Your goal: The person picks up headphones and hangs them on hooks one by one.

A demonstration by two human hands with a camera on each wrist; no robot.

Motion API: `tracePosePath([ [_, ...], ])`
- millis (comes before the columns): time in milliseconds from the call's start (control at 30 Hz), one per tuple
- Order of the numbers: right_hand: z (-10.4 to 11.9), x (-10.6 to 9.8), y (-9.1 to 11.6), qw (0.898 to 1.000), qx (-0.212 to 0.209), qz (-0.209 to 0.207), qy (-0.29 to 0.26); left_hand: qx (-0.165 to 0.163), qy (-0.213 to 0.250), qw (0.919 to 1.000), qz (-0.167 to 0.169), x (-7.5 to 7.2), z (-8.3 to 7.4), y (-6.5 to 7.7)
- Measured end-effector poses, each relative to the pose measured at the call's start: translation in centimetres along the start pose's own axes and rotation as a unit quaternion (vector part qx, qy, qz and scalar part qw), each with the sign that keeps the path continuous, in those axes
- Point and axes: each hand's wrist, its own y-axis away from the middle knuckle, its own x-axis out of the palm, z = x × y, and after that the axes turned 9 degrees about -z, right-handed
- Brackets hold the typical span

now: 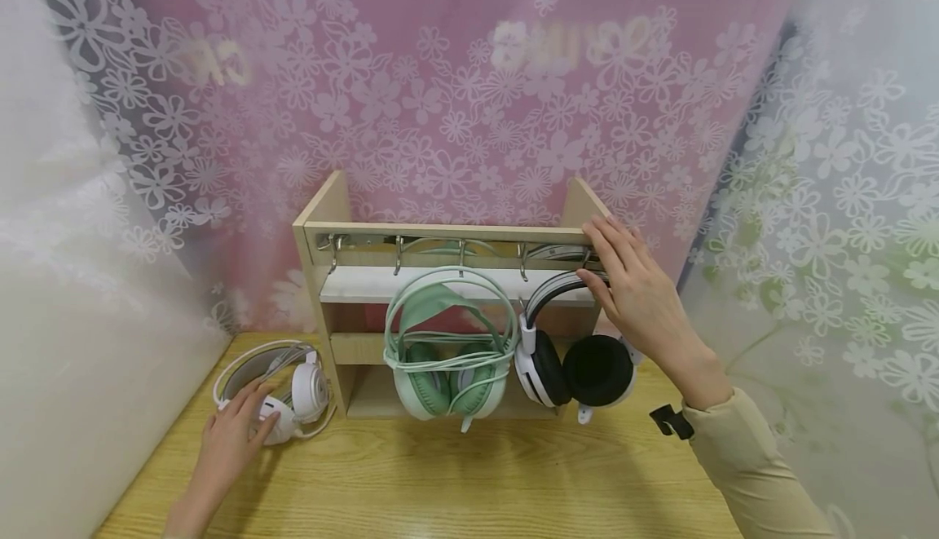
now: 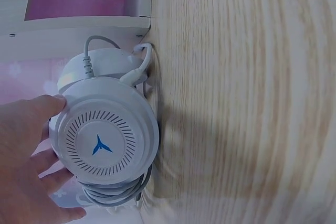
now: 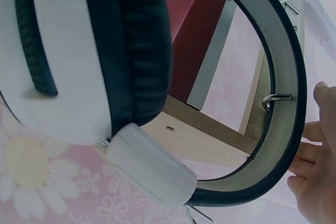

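My left hand (image 1: 233,439) is at a white headset (image 1: 310,388) lying on the table left of a wooden rack. In the left wrist view its thumb meets the edge of an ear cup (image 2: 102,135) with a blue mark, the fingers spread and partly hidden behind it. My right hand (image 1: 641,298) rests with straight fingers on the rack's (image 1: 440,233) upper right corner, its thumb by the headband of a black-and-white headset (image 1: 597,369). In the right wrist view that headband (image 3: 289,119) hangs over a metal hook (image 3: 277,98), fingertips right at its outer edge.
A mint-green headset (image 1: 451,368) with its cord wound round hangs from the rack's middle. Several metal hooks (image 1: 398,254) line the front bar, above a white shelf (image 1: 359,284). Behind the wooden table (image 1: 411,482) hangs a pink flowered curtain (image 1: 455,74), with pale sheeting at both sides.
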Motion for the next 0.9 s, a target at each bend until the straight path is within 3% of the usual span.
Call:
tracePosePath([
  [267,0.0,0.0,0.0,1.0,0.0,-0.001,-0.001,0.013,0.002,0.9997,-0.021,-0.2,-0.2,0.7],
  [900,0.1,0.1,0.0,1.0,-0.002,-0.01,-0.007,-0.008,0.001,0.9999,-0.007,-0.9,-0.8,1.8],
])
